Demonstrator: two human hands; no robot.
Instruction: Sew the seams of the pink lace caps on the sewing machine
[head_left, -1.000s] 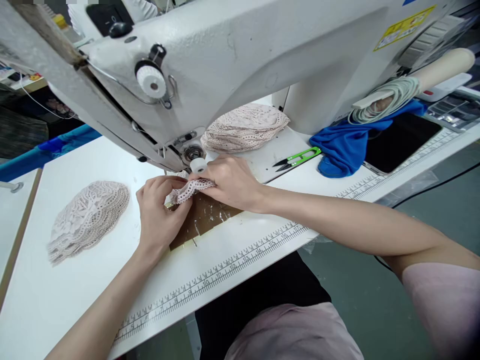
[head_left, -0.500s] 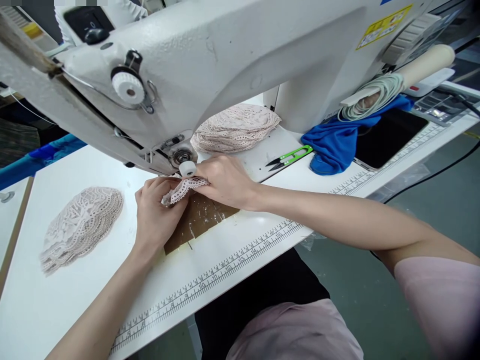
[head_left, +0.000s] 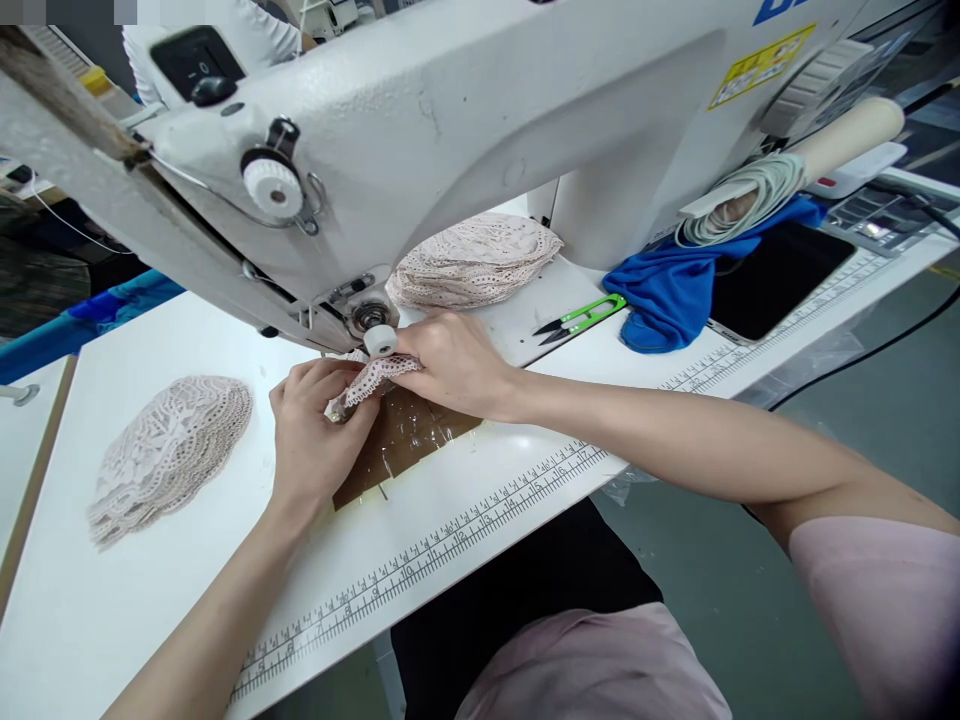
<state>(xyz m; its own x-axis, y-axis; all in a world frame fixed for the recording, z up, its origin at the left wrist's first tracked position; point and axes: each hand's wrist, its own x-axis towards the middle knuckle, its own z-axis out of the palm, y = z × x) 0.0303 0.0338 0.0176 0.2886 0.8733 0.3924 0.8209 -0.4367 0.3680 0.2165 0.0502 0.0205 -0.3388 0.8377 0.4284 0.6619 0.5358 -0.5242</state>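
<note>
A strip of pale pink lace (head_left: 381,374) with a scalloped edge runs between my two hands, right at the needle area of the white sewing machine (head_left: 450,110). My left hand (head_left: 319,430) pinches its left end between thumb and fingers. On the other side, my right hand (head_left: 454,365) is closed on the lace, its fingertips partly hidden behind the machine's white round knob (head_left: 380,341). Under the hands lies a brown taped patch (head_left: 409,440) on the table. The needle and presser foot are mostly hidden.
Stacked lace pieces (head_left: 172,455) lie at left, and another lace pile (head_left: 476,260) sits under the machine arm. Green thread snips (head_left: 581,318), a blue cloth (head_left: 664,285) and a black phone (head_left: 780,280) are at right. A printed ruler (head_left: 450,535) follows the table's front edge.
The view has shifted slightly, so the machine head and left lace stack appear a little further right and lower. Both hands keep the same grip on the lace at the needle area.
</note>
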